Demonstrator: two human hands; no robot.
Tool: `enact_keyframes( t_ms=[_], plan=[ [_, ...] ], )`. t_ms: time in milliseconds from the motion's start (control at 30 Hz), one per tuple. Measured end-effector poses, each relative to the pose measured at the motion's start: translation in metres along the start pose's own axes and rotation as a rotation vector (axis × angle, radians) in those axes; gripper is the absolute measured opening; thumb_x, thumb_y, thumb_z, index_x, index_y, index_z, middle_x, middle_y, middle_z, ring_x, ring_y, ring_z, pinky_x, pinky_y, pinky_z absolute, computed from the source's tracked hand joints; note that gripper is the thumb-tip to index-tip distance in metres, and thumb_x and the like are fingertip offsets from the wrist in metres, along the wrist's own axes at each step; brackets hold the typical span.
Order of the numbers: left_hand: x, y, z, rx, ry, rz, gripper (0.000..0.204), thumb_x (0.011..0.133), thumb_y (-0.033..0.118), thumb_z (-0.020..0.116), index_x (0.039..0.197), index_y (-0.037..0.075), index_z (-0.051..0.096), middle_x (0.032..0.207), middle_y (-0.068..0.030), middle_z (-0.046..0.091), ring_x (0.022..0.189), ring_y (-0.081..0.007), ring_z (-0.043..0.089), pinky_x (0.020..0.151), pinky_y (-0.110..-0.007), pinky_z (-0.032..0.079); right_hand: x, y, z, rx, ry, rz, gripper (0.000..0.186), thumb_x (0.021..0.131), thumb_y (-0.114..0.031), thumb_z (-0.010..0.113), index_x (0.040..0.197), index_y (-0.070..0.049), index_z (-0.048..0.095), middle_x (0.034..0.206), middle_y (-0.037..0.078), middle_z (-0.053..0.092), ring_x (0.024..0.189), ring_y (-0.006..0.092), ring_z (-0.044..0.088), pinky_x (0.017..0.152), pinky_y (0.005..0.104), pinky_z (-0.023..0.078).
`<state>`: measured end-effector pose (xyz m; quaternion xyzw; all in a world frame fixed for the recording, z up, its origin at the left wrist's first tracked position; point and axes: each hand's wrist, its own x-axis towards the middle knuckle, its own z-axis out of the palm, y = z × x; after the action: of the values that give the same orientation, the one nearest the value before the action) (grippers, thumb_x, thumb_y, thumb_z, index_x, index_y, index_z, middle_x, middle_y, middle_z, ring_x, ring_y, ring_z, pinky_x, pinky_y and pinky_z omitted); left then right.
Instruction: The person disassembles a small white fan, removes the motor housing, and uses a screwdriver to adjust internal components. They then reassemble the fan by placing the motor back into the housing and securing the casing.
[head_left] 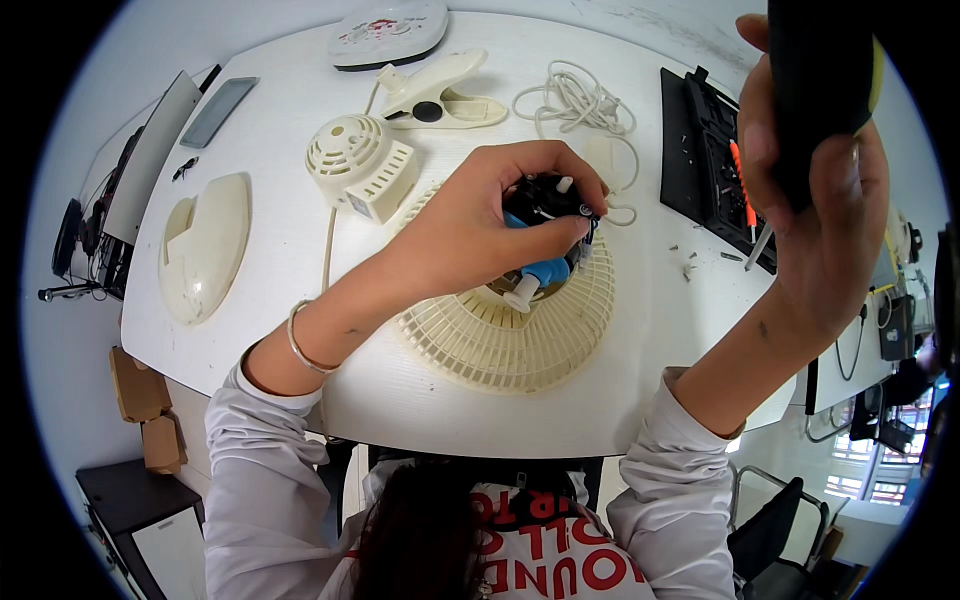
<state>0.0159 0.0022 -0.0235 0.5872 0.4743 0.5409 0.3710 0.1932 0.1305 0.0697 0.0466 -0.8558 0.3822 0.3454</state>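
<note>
My left hand (500,205) is closed around a black motor assembly (540,190), with a blue housing (540,272) and white shaft (521,294); it sits over a round cream fan grille (500,350) on the white table (270,370). My right hand (815,230) is raised at the upper right, gripping a black tool (820,85) with a yellow edge, whose top is out of frame. Below the tool is an open black toolbox (705,210) with an orange screwdriver (742,175). Small screws (688,270) lie beside the box.
At back left are a cream vented housing (350,160), clamp (455,105), white appliance (385,35) and phone-like slab (220,108). A curved cream cover (200,250) lies left, coiled cable (570,100) behind. Cardboard boxes (140,385) stand beside the table; a chair (780,540) is lower right.
</note>
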Motion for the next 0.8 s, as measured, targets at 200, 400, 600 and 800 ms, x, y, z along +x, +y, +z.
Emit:
enact_keyframes(
  t_ms=[200, 400, 600, 800],
  plan=[
    [0.001, -0.002, 0.002, 0.012, 0.022, 0.029, 0.023, 0.080, 0.008, 0.064, 0.101, 0.002, 0.056, 0.106, -0.0083, 0.060, 0.099, -0.0161, 0.056, 0.092, -0.029, 0.042, -0.002, -0.001, 0.000, -0.175, 0.026, 0.002, 0.071, 0.090, -0.054, 0.048, 0.120, 0.011, 0.047, 0.077, 0.004, 0.054, 0.039, 0.0005, 0.036, 0.037, 0.0137, 0.023],
    [0.000, 0.001, 0.000, 0.098, -0.023, 0.061, 0.017, 0.081, 0.010, 0.061, 0.096, 0.002, 0.059, 0.105, -0.0092, 0.060, 0.099, -0.0167, 0.056, 0.092, -0.029, 0.042, -0.003, 0.000, -0.003, -0.169, 0.006, 0.008, 0.072, 0.089, -0.054, 0.049, 0.120, 0.011, 0.046, 0.079, 0.005, 0.056, 0.039, 0.0009, 0.037, 0.036, 0.0135, 0.023],
    [0.002, 0.001, 0.002, 0.026, 0.001, 0.024, 0.014, 0.082, 0.008, 0.060, 0.094, 0.001, 0.059, 0.107, -0.0097, 0.060, 0.099, -0.0163, 0.056, 0.091, -0.029, 0.042, -0.003, -0.003, 0.000, -0.112, 0.007, 0.024, 0.070, 0.088, -0.052, 0.053, 0.120, 0.010, 0.046, 0.079, 0.007, 0.057, 0.041, 0.0011, 0.037, 0.036, 0.0137, 0.024],
    [-0.002, 0.005, 0.005, -0.043, 0.078, -0.065, 0.013, 0.084, 0.009, 0.062, 0.094, 0.002, 0.059, 0.107, -0.0080, 0.060, 0.098, -0.0139, 0.056, 0.088, -0.027, 0.044, -0.005, 0.006, 0.010, 0.035, -0.053, 0.096, 0.053, 0.085, -0.027, 0.061, 0.122, 0.008, 0.044, 0.088, 0.014, 0.060, 0.046, 0.0037, 0.044, 0.041, 0.0149, 0.033]
  ],
)
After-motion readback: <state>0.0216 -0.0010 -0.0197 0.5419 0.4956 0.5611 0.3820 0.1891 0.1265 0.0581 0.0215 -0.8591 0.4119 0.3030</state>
